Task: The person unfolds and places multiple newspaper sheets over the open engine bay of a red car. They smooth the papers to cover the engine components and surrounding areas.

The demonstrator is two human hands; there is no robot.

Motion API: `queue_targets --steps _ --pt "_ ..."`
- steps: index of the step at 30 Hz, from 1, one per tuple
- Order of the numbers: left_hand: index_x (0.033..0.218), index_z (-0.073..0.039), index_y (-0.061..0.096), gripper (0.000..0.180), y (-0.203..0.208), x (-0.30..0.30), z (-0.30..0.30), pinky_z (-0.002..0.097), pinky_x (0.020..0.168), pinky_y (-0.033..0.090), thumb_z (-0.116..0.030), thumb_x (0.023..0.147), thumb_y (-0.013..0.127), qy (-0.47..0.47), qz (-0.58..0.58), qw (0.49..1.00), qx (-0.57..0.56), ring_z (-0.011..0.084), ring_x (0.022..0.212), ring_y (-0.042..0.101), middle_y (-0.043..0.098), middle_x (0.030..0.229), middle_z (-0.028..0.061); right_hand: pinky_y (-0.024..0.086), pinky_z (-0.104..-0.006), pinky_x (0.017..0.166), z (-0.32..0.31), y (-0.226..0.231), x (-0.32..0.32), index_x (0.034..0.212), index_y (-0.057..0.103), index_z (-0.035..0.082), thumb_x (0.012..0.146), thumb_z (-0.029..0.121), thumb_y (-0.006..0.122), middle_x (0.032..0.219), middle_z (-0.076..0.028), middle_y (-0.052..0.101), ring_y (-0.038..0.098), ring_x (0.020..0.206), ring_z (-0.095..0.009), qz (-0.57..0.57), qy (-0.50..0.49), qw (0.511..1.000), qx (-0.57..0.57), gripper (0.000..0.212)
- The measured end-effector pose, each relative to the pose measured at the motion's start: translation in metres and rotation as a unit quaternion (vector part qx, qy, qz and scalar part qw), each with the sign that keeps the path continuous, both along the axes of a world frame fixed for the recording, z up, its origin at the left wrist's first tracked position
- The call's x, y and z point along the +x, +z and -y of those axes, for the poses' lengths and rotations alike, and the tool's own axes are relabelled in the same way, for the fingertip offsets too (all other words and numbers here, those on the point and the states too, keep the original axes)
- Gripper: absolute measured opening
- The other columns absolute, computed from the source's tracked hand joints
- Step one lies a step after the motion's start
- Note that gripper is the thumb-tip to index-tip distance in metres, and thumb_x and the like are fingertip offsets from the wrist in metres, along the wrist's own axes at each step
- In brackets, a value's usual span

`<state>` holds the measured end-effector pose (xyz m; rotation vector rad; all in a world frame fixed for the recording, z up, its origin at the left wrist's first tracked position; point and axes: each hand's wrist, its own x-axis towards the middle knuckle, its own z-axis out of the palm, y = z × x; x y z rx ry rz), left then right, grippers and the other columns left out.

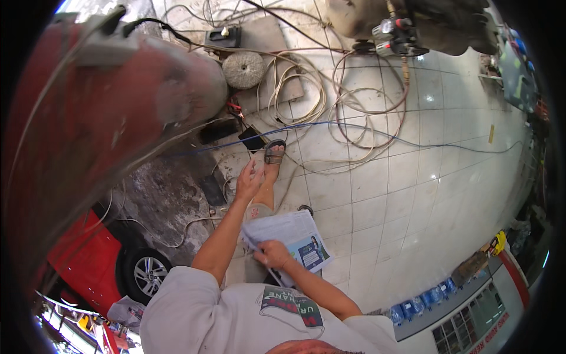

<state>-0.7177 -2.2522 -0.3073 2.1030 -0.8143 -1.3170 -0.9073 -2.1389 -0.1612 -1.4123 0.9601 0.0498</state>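
Note:
A newspaper (289, 227) with printed columns and a blue picture panel lies spread across my lap. My right hand (274, 255) is closed on its near left part, fingers curled over the paper. Farther forward, my left hand (250, 180) reaches out with its fingers extended and apart, holding nothing, close to my bare shin. Just beyond it is my sandalled foot (275, 152) on the tiled floor. A small black box (252, 139) with red clips (234, 108) near it lies left of that foot.
Coiled hoses (300, 88) and a blue cable (354, 123) run over the tiles (436, 171). A large dusty red tank (171, 82) looms at left, by a round fibrous disc (244, 69). A red car's wheel (147, 274) sits lower left; several blue water bottles (421, 301) stand lower right.

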Motion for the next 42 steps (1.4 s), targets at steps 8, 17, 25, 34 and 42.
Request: queue_targets --steps 8,17,25,34,42 --pt "0.147 -0.005 0.056 0.068 0.145 -0.020 -0.109 0.0365 0.093 0.054 -0.050 0.097 0.066 -0.153 -0.141 0.974 0.094 0.0255 0.110 0.067 0.069 0.126 0.0143 0.050 -0.0391 0.056 0.000 0.033 -0.151 0.088 0.075 0.000 0.088 0.030 0.069 0.067 -0.020 0.068 0.066 0.056 -0.025 -0.073 -0.194 0.978 -0.013 0.031" --pt "0.137 -0.004 0.061 0.050 0.347 -0.223 -0.228 0.0315 0.088 0.053 -0.029 0.096 0.074 -0.231 -0.158 0.946 -0.163 0.0164 0.101 0.066 0.073 0.111 0.0030 0.052 -0.0424 0.060 -0.047 0.211 -0.205 0.086 0.077 0.002 0.094 0.032 0.070 0.070 -0.019 0.068 0.068 0.066 -0.036 0.085 -0.231 0.926 -0.287 0.032" --pt "0.112 -0.004 0.070 0.023 0.354 -0.169 -0.324 0.0400 0.074 0.052 -0.021 0.098 0.066 -0.137 0.056 0.969 -0.198 0.0281 0.082 0.070 0.074 0.089 0.0141 0.057 -0.0404 0.071 -0.087 0.284 -0.251 0.108 0.080 0.015 0.085 0.012 0.071 0.087 -0.010 0.070 0.070 0.077 -0.031 0.110 0.066 0.856 -0.502 0.025" --pt "0.103 0.000 0.068 0.019 0.416 -0.119 -0.464 0.0488 0.073 0.050 -0.018 0.095 0.066 -0.148 0.238 0.941 -0.187 0.0411 0.082 0.068 0.068 0.085 0.0227 0.052 -0.0447 0.093 -0.099 0.273 -0.273 0.101 0.078 0.027 0.086 0.016 0.067 0.109 -0.001 0.065 0.064 0.110 -0.025 -0.135 0.125 0.751 -0.634 0.022" --pt "0.136 0.005 0.058 0.041 0.384 -0.017 -0.689 0.0529 0.101 0.052 -0.019 0.102 0.060 0.395 -0.324 0.800 -0.315 0.0378 0.113 0.068 0.069 0.127 0.0143 0.028 -0.0589 0.123 -0.263 0.223 -0.119 0.167 0.015 0.031 0.075 0.024 0.084 0.174 -0.015 0.005 0.019 0.157 -0.041 -0.060 0.257 0.697 -0.667 0.115"
